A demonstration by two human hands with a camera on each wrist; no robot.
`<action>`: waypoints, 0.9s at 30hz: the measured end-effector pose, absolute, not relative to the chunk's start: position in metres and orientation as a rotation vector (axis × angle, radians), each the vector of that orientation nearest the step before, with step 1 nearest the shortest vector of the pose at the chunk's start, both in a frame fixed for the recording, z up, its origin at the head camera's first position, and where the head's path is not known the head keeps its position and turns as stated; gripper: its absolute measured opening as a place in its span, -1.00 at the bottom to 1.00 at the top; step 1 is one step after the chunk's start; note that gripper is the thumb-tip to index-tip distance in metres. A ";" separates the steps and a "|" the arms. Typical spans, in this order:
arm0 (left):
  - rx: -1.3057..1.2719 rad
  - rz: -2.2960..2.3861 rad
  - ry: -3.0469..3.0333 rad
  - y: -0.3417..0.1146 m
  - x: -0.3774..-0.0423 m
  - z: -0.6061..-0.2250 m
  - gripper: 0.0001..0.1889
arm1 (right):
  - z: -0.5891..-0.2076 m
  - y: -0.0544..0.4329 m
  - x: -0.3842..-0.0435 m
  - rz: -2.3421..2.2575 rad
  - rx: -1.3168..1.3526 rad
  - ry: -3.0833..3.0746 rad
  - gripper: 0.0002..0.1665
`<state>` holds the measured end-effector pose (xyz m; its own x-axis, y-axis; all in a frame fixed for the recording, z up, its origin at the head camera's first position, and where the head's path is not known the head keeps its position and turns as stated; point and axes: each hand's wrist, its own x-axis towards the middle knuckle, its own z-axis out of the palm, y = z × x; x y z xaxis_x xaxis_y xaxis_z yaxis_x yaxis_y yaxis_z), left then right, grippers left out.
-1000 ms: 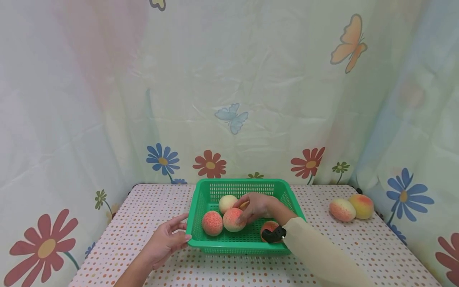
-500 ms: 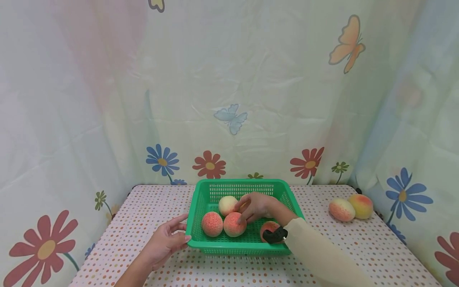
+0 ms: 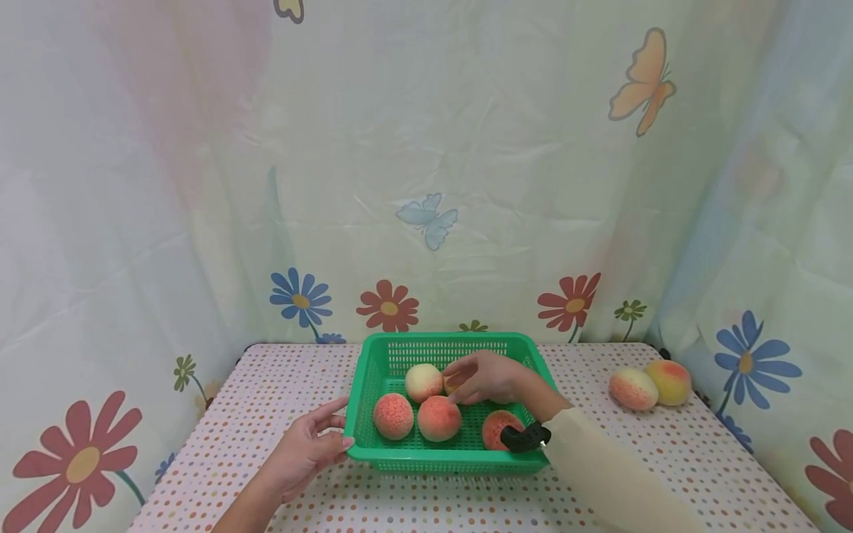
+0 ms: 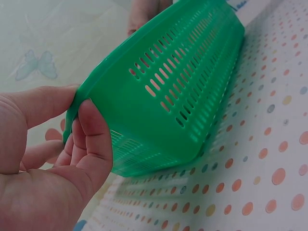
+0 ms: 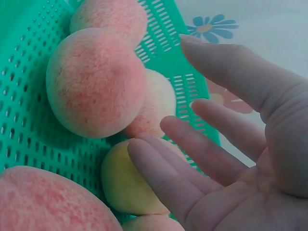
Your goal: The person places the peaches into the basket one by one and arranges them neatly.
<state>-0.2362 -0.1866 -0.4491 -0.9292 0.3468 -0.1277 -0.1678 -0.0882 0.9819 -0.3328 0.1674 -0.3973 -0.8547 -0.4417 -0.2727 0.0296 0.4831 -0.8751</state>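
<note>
A green plastic basket [image 3: 448, 456] holds several peaches. My left hand [image 3: 308, 453] grips its left rim between thumb and fingers, as the left wrist view shows. My right hand [image 3: 489, 377] is inside the basket with nothing in its grasp; in the right wrist view its fingers [image 5: 202, 149] are spread loosely over a yellow peach [image 5: 127, 183]. Just left of that hand sits a red peach [image 3: 439, 419], its fingertips close to the upper side. Beside it lie another red peach [image 3: 393, 417] and a pale peach [image 3: 423, 383]. A reddish peach [image 3: 496, 429] is partly hidden by a black wrist strap.
Two more peaches, one pale and pink [image 3: 633, 389] and one yellow and red [image 3: 669, 383], lie together on the table's right side. A dotted cloth [image 3: 293, 377] covers the table. A curtain [image 3: 333, 148] printed with flowers and butterflies hangs behind and at both sides.
The right hand has set the red peach down in the basket, let go and drawn back slightly to the right. The left hand has stayed on the rim.
</note>
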 end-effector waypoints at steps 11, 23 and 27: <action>0.198 2.085 1.832 -0.187 -0.236 -0.450 -0.13 | -0.390 0.192 -0.325 -1.465 -0.413 2.267 -0.33; 0.204 2.078 1.835 -0.187 -0.236 -0.449 -0.13 | -0.385 0.218 -0.317 -1.514 -0.408 2.352 -0.30; 0.208 2.076 1.835 -0.187 -0.236 -0.449 -0.13 | -0.387 0.225 -0.312 -1.520 -0.414 2.362 -0.28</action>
<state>-0.2363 -0.1869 -0.4489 -0.9239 0.3611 -0.1262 -0.1697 -0.0913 0.9813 -0.3117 0.2249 -0.3868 -0.9129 -0.3969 -0.0954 -0.0776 0.3982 -0.9140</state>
